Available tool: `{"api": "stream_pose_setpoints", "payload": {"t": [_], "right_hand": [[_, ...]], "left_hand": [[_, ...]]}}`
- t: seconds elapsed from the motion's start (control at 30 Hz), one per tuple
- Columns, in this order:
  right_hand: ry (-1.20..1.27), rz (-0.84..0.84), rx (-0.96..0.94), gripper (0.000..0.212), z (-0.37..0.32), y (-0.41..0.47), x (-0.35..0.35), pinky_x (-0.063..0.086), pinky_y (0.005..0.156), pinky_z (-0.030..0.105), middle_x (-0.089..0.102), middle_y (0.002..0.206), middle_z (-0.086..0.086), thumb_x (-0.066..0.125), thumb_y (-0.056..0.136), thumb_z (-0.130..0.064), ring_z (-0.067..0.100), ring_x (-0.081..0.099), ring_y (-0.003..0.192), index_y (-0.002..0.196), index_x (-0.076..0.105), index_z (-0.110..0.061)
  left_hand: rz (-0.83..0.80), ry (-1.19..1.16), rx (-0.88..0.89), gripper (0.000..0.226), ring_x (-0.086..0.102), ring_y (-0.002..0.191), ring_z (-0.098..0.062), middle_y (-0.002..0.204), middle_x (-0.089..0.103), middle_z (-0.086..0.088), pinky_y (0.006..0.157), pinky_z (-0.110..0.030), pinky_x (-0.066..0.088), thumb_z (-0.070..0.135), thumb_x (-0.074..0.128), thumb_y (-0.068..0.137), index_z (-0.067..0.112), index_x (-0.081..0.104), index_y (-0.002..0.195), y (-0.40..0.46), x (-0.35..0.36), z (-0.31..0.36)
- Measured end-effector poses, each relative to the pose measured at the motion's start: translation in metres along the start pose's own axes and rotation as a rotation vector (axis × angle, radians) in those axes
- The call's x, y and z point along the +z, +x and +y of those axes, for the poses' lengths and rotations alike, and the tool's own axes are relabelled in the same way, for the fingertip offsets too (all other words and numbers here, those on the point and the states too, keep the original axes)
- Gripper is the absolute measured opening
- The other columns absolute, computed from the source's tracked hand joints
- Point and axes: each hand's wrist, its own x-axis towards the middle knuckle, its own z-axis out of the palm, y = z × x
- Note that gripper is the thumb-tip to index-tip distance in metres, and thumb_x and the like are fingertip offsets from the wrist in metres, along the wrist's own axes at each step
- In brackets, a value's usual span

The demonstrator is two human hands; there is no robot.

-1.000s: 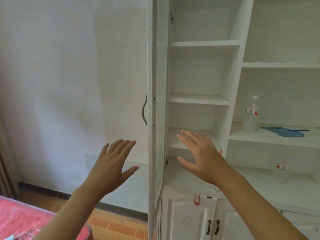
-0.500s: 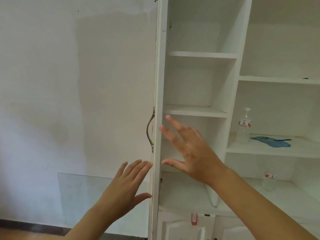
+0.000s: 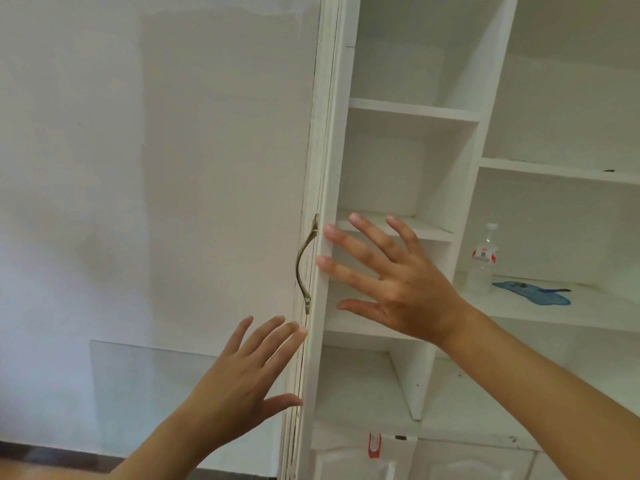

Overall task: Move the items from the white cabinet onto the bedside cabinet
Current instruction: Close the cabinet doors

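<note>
While the water bottle [image 3: 482,261] stands upright on a shelf in the right part of the white cabinet [image 3: 465,140], just beside a flat blue thing [image 3: 535,294], no hand is near it. The right hand [image 3: 391,282] is spread wide, its fingertips [image 3: 329,229] at the inner edge of the open cabinet door [image 3: 320,216]. The left hand [image 3: 242,379] is also flat and relaxed on the outer side of the door, below the brass handle [image 3: 305,263], holding nothing. Compared with a second ago, both hands have risen and come closer to the door edge, and the view has shifted up and nearer. I judge that the person is swinging the door wider to free the way. The items remain to be moved; the bedside cabinet is not in view.
</note>
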Motion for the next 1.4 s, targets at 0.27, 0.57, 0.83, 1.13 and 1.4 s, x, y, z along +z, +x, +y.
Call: {"api": "stream_pose_setpoints", "payload": {"t": [0.27,0.57,0.83,1.13,1.4], "right_hand": [[-0.058,-0.013,-0.062,0.065,0.029,-0.025,-0.003,0.029,0.116,0.067,0.027,0.168,0.009,0.058,0.102,-0.052,0.034,0.023,0.156,0.159,0.037,-0.028],[-0.064,-0.025,0.055,0.061,0.055,-0.083,-0.014,0.032,0.114,0.066,0.035,0.164,0.014,0.061,0.1,-0.054,0.036,0.031,0.153,0.151,0.052,-0.021],[-0.07,-0.048,0.188,0.061,0.073,-0.126,-0.008,0.032,0.116,0.064,0.039,0.162,0.015,0.06,0.099,-0.058,0.036,0.032,0.153,0.14,0.061,-0.012],[-0.087,-0.085,0.157,0.067,0.123,-0.169,0.017,0.028,0.12,0.062,0.03,0.167,0.013,0.057,0.101,-0.057,0.033,0.023,0.156,0.154,0.048,-0.017],[-0.094,-0.187,0.145,0.063,0.169,-0.209,0.057,0.024,0.122,0.061,0.017,0.171,0.013,0.053,0.104,-0.054,0.032,0.011,0.159,0.155,0.045,-0.018]], "left_hand": [[0.03,-0.034,0.06,0.089,0.035,0.151,-0.024,0.163,0.038,0.0,0.119,-0.054,0.024,0.076,0.045,0.094,0.023,0.025,0.163,0.019,0.009,0.016],[0.032,-0.096,0.113,0.078,0.036,0.151,-0.027,0.164,0.036,-0.003,0.117,-0.057,0.036,0.071,0.043,0.096,0.026,0.034,0.159,0.069,0.017,0.054],[0.028,-0.152,0.111,0.072,0.034,0.151,-0.025,0.166,0.032,0.001,0.119,-0.055,0.032,0.074,0.039,0.095,0.039,0.032,0.157,0.121,0.035,0.089],[0.049,-0.216,0.065,0.071,0.031,0.153,-0.021,0.164,0.033,0.006,0.118,-0.056,0.036,0.074,0.044,0.094,0.035,0.035,0.154,0.181,0.062,0.121],[0.042,-0.206,0.025,0.08,0.016,0.157,-0.014,0.169,0.021,0.011,0.125,-0.052,0.024,0.07,0.049,0.096,0.036,0.02,0.162,0.233,0.092,0.143]]}}
